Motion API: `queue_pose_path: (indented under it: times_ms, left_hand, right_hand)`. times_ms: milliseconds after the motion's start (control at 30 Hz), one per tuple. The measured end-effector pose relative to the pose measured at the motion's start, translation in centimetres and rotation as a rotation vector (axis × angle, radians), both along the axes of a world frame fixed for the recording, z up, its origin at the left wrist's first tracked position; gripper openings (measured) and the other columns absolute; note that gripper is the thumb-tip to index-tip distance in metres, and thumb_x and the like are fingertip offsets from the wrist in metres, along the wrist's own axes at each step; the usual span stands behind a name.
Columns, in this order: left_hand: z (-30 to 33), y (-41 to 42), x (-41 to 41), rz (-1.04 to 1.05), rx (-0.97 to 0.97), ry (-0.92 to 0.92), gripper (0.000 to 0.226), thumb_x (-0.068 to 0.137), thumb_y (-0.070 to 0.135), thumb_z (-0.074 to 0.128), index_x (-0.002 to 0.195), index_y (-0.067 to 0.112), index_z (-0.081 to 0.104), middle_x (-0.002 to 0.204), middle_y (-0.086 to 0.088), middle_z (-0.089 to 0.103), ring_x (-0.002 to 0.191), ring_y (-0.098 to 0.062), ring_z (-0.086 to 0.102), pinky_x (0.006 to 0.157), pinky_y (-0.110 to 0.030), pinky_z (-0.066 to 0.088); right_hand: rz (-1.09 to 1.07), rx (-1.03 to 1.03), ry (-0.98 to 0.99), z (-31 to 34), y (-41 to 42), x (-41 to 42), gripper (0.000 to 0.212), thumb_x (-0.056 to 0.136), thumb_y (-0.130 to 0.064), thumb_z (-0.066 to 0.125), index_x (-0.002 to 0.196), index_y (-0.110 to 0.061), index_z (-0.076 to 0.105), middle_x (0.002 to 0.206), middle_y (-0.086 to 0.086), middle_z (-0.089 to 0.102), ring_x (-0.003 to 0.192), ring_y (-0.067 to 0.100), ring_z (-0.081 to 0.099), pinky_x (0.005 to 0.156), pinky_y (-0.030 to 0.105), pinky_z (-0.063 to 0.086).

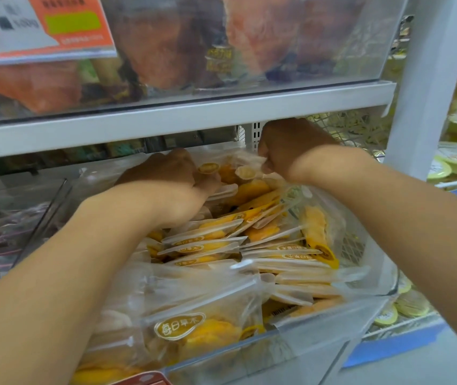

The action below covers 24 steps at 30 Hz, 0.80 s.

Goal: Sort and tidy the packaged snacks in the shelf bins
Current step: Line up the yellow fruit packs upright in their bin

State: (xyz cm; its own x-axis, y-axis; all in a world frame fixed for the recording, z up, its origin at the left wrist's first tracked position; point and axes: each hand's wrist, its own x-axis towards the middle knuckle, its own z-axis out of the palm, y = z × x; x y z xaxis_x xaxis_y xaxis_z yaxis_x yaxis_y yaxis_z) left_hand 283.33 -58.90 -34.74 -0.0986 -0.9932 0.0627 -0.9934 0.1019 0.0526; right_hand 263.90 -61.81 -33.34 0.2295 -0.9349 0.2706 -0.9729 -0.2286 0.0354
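Both hands reach deep into the clear plastic shelf bin [333, 315] — left hand [166, 173] and right hand [285, 151] each pinching clear-wrapped yellow mango packets [221, 240], apparently to straighten the back row

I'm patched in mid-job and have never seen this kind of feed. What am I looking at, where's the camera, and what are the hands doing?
No machine here: a person's two bare hands, filmed by a camera worn on the head, looking forward and down. Both arms reach into a clear shelf bin full of yellow snack packets. The left hand lies on packets at the back; the right hand has its fingers curled round a packet there, just under the shelf edge. A bin above holds orange bags.
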Motion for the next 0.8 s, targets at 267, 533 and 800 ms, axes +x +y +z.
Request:
queue_pose_path:
  times_ms: [267, 533, 800]
  left_hand:
    - [0.0, 0.4, -0.1, -0.122, -0.140, 0.056, 0.042, 0.094, 0.064, 0.044, 0.116, 0.034, 0.064, 0.153, 0.006, 0.030, 0.142, -0.024, 0.028, 0.115, -0.045, 0.030]
    - [0.3, 0.7, -1.0, -0.154, -0.055, 0.173, 0.019, 0.095, 0.047, 0.055, 0.109, 0.042, 0.067, 0.097, 0.014, 0.066, 0.092, -0.015, 0.061, 0.090, -0.036, 0.052]
    - [1.2, 1.3, -0.8, -0.061, 0.045, 0.044, 0.019, 0.090, 0.045, 0.062, 0.091, 0.031, 0.076, 0.091, 0.007, 0.069, 0.084, -0.017, 0.063, 0.085, -0.038, 0.056]
  right_hand:
    - [0.096, 0.303, 0.128, -0.9, -0.4, -0.2, 0.034, 0.093, -0.005, 0.058, 0.124, -0.019, 0.054, 0.104, -0.002, 0.053, 0.093, 0.020, 0.053, 0.074, 0.028, 0.043]
    - [0.222, 0.334, -0.264, -1.1, -0.4, -0.1, 0.046, 0.077, -0.018, 0.083, 0.114, -0.032, 0.059, 0.095, -0.011, 0.059, 0.085, 0.010, 0.060, 0.068, 0.023, 0.045]
    - [-0.005, 0.438, 0.265, 0.6, 0.5, -0.5, 0.029, 0.094, -0.014, 0.059, 0.122, -0.008, 0.059, 0.115, 0.009, 0.062, 0.106, 0.026, 0.061, 0.094, 0.037, 0.053]
